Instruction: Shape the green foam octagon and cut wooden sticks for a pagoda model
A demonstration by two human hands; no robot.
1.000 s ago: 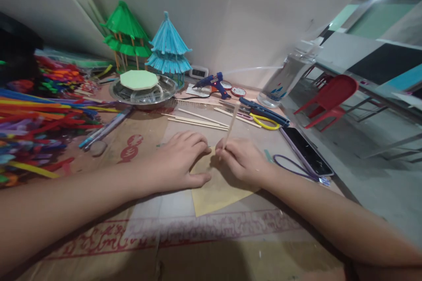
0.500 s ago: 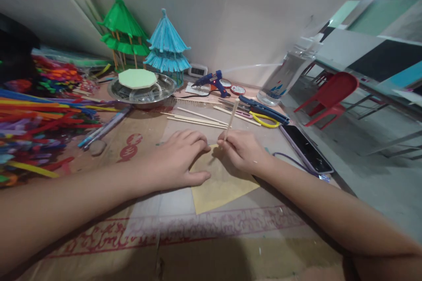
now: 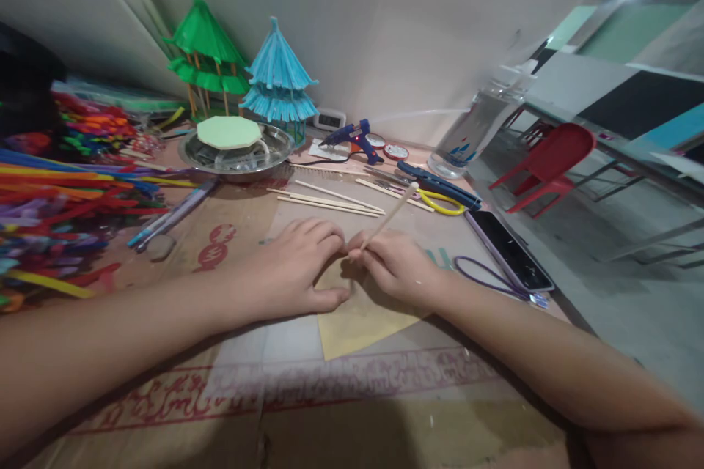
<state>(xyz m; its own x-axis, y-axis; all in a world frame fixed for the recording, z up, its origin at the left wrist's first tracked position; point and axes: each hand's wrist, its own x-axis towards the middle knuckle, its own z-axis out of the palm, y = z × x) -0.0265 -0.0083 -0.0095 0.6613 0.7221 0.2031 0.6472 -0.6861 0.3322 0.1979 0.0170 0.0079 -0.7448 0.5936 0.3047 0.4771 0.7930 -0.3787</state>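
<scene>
My right hand (image 3: 393,260) pinches a thin wooden stick (image 3: 390,216), which slants up and to the right from the fingers. Under both hands lies a yellow square of sandpaper or paper (image 3: 363,322); I cannot tell which. My left hand (image 3: 305,264) rests on its left side with fingers spread, thumb apart, holding the sheet down. The stick's lower end is hidden by my right fingers, close to the left fingertips. Several more wooden sticks (image 3: 330,204) lie on the table just beyond my hands.
Behind stand green (image 3: 206,44) and blue (image 3: 278,73) pagoda models, a metal bowl (image 3: 236,174) with a pale green octagon, and a glue gun (image 3: 352,135). Pipe cleaners (image 3: 66,212) heap up at left. Yellow-handled scissors (image 3: 443,201), a phone (image 3: 509,249) and a clear bottle (image 3: 467,135) are at right.
My right hand has shifted left and slightly down, towards my left fingertips. The stick has tipped from nearly upright to slanting right. My left hand has stayed in place.
</scene>
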